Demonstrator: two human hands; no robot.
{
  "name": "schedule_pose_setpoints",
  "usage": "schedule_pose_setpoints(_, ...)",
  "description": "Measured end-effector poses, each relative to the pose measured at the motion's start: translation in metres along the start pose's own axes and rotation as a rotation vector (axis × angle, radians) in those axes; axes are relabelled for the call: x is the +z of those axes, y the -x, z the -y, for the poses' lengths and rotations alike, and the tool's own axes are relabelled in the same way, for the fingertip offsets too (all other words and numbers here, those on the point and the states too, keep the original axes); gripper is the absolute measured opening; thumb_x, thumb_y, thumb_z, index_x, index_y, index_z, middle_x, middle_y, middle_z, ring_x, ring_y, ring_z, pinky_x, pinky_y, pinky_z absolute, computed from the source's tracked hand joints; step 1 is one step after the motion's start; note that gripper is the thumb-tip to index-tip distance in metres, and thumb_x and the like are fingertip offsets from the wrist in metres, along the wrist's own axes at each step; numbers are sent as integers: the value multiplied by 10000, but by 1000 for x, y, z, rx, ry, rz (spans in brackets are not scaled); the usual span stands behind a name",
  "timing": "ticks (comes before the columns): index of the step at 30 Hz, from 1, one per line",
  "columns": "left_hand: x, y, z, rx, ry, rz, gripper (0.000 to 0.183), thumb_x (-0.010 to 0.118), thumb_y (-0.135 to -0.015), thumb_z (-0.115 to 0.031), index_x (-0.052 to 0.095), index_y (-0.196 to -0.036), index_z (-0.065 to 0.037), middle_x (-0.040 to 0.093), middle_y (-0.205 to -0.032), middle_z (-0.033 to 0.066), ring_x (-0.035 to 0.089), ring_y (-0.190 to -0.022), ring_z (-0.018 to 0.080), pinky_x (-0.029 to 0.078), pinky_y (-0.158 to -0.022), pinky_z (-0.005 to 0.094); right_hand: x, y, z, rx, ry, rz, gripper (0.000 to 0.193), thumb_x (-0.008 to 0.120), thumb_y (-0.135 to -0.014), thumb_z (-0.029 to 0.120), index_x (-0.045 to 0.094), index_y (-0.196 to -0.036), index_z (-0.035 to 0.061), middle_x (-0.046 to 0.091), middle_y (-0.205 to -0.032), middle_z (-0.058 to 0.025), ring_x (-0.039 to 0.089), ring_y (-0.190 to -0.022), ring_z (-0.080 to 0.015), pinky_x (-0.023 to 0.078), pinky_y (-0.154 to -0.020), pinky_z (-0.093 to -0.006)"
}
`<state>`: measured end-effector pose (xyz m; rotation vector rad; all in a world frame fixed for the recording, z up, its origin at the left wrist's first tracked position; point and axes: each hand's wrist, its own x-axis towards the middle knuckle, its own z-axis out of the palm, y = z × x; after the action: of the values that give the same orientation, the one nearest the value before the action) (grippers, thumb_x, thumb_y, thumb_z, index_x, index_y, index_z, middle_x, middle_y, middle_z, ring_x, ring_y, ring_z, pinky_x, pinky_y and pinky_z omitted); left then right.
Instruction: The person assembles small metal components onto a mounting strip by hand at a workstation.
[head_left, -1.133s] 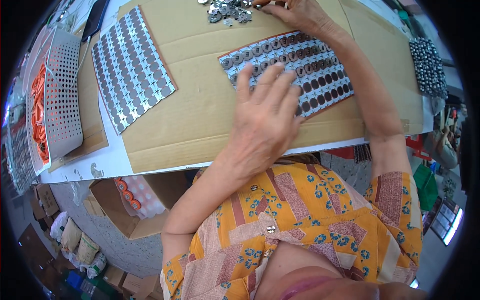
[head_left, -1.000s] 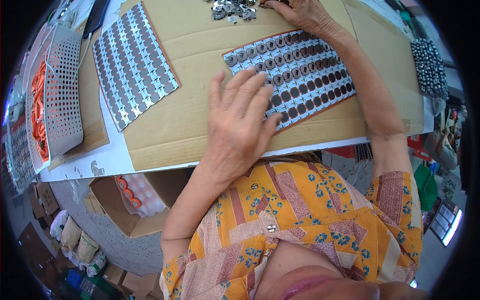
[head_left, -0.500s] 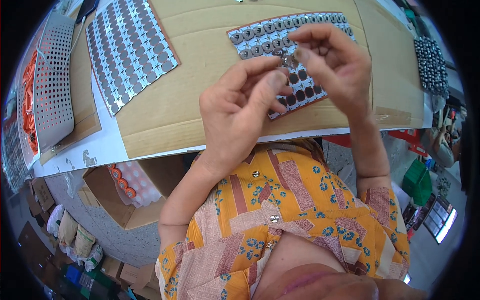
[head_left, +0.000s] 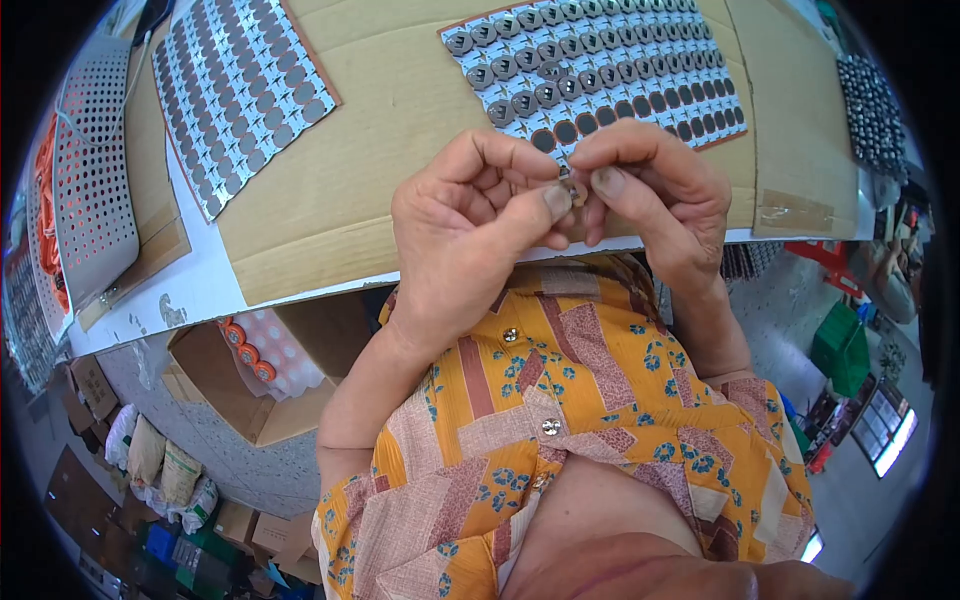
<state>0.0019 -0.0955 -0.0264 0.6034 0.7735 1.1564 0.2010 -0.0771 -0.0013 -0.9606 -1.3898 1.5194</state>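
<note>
My left hand (head_left: 470,225) and my right hand (head_left: 660,195) meet above the near edge of the table, fingertips almost touching. Between the left thumb and forefinger is a small metallic piece (head_left: 575,190), mostly covered by fingers, its kind too small to tell. The right thumb and forefinger pinch at the same spot; what they grip is hidden. Just beyond the hands lies a white panel (head_left: 515,112) with rows of round places. Grey metal disc pieces (head_left: 590,75) sit on its farther rows, while the nearer rows show bare dark circles (head_left: 566,131).
A second panel with grey circles (head_left: 243,90) lies on the cardboard (head_left: 380,120) to the left. Beyond it stands a perforated basket (head_left: 97,190) with orange things. At the far right is a heap of shiny beads (head_left: 868,110). Below the table sits an open carton (head_left: 280,425) with orange round parts (head_left: 250,353).
Both hands have come back toward me, off the panel, and the fingertips have closed together. More of the panel shows, and the whole view has shifted slightly.
</note>
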Motion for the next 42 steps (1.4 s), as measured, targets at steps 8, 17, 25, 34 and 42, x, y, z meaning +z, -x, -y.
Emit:
schedule_pose_setpoints(8, -17, -24, -10, 687, -1085, 45, 98, 736, -978, 34, 729, -1072, 5, 749, -961, 28, 704, -827, 85, 569, -716, 231, -11, 2, 0, 12, 172, -51, 228, 673, -995, -81, 703, -1218, -40, 702, -944, -25, 649, -764, -39, 540, -635, -186)
schedule_pose_setpoints(17, 3, -90, -56, 786, -1731, 381, 156, 595, -991, -82, 695, -1082, -5, 612, -949, 141, 665, -864, 289, 553, -708, 402, -15, -20, -15, 10, 188, -140, 211, 680, -1025, 5, 731, -1228, -25, 728, -864, -32, 674, -686, -45, 586, -587, -186)
schedule_pose_setpoints(25, -2, -106, -58, 783, -1752, 563, 107, 588, -976, -105, 598, -932, -7, 593, -946, 150, 651, -858, 306, 540, -723, 413, -19, -25, -18, 80, 65, -192, 189, 675, -1029, 25, 730, -1190, -56, 740, -816, -65, 698, -651, -72, 586, -548, -197)
schedule_pose_setpoints(34, -5, -100, -60, 814, -1552, 355, 46, 592, -977, -9, 547, -988, -2, 604, -972, 175, 656, -874, 344, 533, -738, 426, -18, -24, -19, 70, 129, -170, 239, 676, -1031, 34, 695, -1247, -66, 738, -939, -84, 665, -686, -73, 590, -554, -219)
schedule_pose_setpoints(42, -30, -59, -60, 671, -1112, 231, 111, 598, -999, 90, 591, -1074, 8, 603, -932, 92, 602, -800, 197, 508, -716, 306, -5, -22, -20, 28, 251, -172, 209, 700, -1017, 17, 713, -1217, -44, 732, -894, -45, 639, -671, -45, 535, -529, -187)
